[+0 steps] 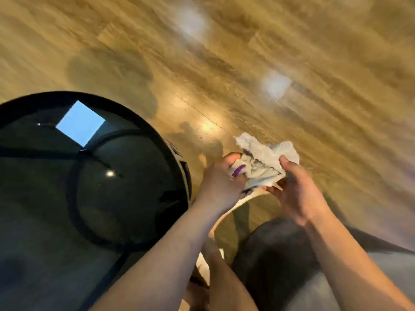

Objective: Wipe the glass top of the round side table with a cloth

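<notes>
Left fingers (231, 158) curled in, gripping the left side of a crumpled pale grey cloth (265, 157). Right thumb (286, 163) pressed on top of its right side, the other fingers under it and mostly hidden. So both my left hand (221, 178) and my right hand (296, 194) hold the one cloth, bunched between them in the air. It touches nothing else.

A small purple patch (238, 171) shows at my left fingertips; cannot tell whether it is a tag on the cloth or something else. The cloth's lower folds are lost between the palms. A pale curved strip (238, 207) runs below the hands, too blurred to name.

The cloth is off the table, over the wooden floor (247, 63), just beside the rim of the round side table (134, 117) to my left. Its dark glass top (125, 198) is cut off at the left and bottom edges. It carries a bright square reflection (80, 123), and a dark ring frame (71, 187) shows through it.

My forearms come up from the bottom edge. Dark trousers (269, 254) lie under the right one. The whole view is smeared and the floor grain is streaked.
</notes>
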A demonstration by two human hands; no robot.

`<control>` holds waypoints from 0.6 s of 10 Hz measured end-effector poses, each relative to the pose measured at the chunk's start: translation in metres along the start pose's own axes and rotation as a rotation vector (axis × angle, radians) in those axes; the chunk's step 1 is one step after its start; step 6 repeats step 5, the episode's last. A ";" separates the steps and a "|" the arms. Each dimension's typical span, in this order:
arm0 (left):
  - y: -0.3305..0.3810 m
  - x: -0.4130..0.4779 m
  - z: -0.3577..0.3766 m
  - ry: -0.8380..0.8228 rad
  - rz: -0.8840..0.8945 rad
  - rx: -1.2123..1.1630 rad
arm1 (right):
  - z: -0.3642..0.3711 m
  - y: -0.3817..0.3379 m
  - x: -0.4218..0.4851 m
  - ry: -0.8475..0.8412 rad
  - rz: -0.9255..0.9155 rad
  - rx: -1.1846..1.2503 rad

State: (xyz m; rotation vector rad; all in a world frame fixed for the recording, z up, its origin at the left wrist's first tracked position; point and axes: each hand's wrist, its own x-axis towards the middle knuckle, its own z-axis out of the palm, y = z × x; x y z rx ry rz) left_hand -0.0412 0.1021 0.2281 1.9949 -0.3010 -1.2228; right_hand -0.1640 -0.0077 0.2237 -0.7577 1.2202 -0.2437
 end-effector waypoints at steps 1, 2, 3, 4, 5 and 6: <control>-0.012 0.040 0.032 0.069 -0.151 -0.133 | -0.015 0.018 0.040 0.094 -0.022 -0.010; -0.047 0.096 0.079 0.186 -0.404 -0.363 | -0.035 0.061 0.114 0.157 -0.024 -0.023; -0.074 0.127 0.100 0.252 -0.509 -0.450 | -0.048 0.092 0.163 0.141 0.038 -0.062; -0.112 0.145 0.113 0.248 -0.607 -0.375 | -0.064 0.127 0.205 0.079 0.238 -0.296; -0.124 0.143 0.115 0.242 -0.610 -0.308 | -0.077 0.137 0.211 0.108 0.299 -0.450; -0.124 0.143 0.115 0.242 -0.610 -0.308 | -0.077 0.137 0.211 0.108 0.299 -0.450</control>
